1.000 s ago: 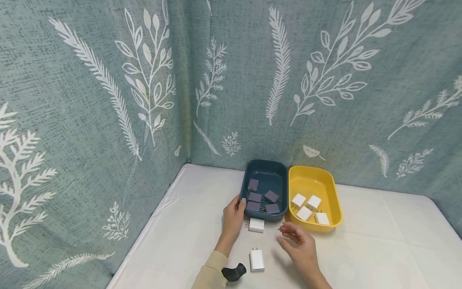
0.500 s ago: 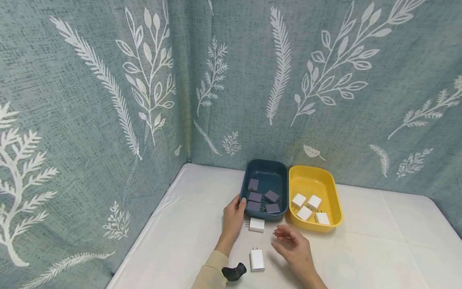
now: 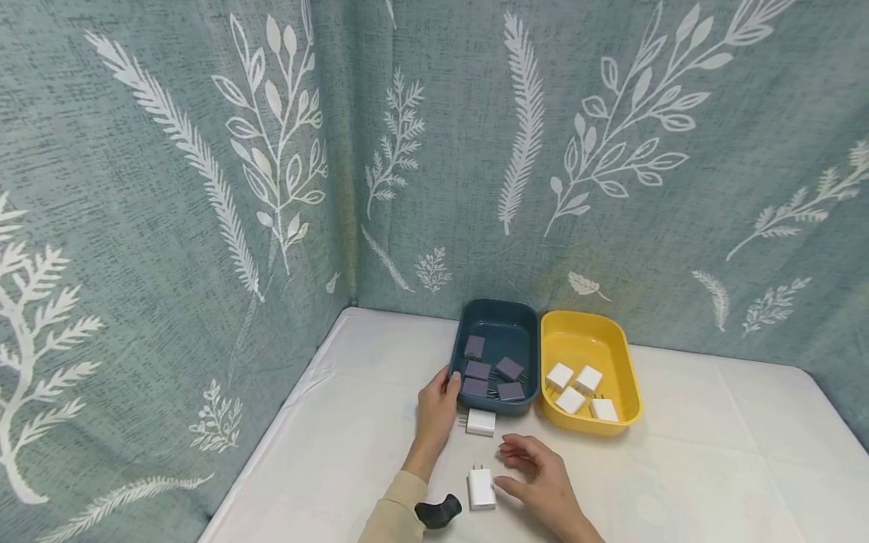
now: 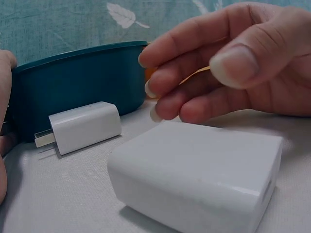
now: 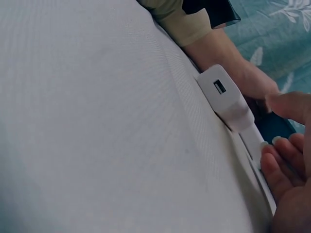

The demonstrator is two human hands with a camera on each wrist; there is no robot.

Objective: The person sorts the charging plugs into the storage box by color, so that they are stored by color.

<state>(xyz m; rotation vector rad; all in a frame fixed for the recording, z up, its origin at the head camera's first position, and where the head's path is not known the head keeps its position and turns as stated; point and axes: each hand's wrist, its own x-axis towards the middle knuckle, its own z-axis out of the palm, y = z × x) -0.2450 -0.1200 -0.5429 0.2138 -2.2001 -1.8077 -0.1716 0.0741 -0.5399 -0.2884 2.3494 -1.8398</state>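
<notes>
My left hand [image 3: 437, 411] grips the near-left side of a dark blue tray [image 3: 501, 311], its thumb at the rim. Several dark purple chargers [image 3: 510, 369] lie inside that tray. Just in front of it a white charger [image 3: 481, 422] lies on the cloth, prongs toward the left hand. Closer to me rests a second white charger [image 3: 482, 490], prongs pointing away; its USB port shows in the right wrist view. My right hand [image 3: 539, 483] hovers right beside this nearer charger, thumb and fingers parted and bent, nothing between them.
A yellow tray [image 3: 631, 377] holding several white chargers [image 3: 570, 400] stands against the blue tray's right side. White cloth covers the table [image 3: 713, 452]. A patterned teal curtain [image 3: 434, 151] hangs behind and at the left. A black band [image 3: 438, 512] shows at the left wrist.
My right hand has moved left and toward me, from in front of the yellow tray to beside the nearer white charger. The left hand has stayed at the blue tray.
</notes>
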